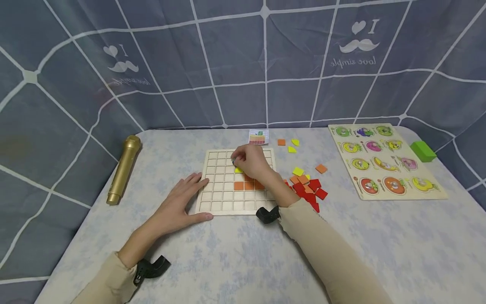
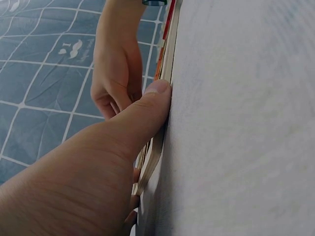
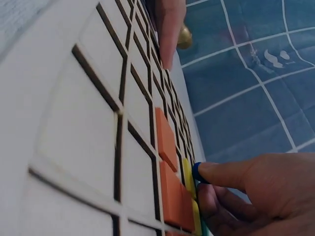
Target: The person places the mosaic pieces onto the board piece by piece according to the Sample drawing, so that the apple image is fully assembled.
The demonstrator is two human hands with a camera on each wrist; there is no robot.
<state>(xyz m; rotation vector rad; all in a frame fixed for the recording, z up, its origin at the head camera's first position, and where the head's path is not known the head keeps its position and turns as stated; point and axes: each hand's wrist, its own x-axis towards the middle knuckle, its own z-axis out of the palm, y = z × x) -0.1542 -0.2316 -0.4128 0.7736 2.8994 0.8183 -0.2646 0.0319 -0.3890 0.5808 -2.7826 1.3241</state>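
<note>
A wooden grid board [image 1: 222, 205] with square cells lies on the table. Over its upper middle, my right hand [image 1: 252, 162] pinches a small blue piece [image 3: 197, 172] between thumb and fingers, right at the cells. Orange tiles [image 1: 238, 185] fill some cells below that hand, and a yellow tile [image 1: 238, 170] shows at its fingertips. A bit of green appears under the fingers in the right wrist view. My left hand [image 1: 180, 202] rests at the board's left edge, fingers extended and thumb by the lower corner.
Loose red tiles [image 1: 299, 189], with orange and yellow ones, lie right of the board. Behind it sits a small picture card [image 1: 258, 137]. A fruit puzzle board [image 1: 364, 179] and green block [image 1: 423, 151] stand at the right, a gold microphone-like cylinder [image 1: 123, 171] at the left.
</note>
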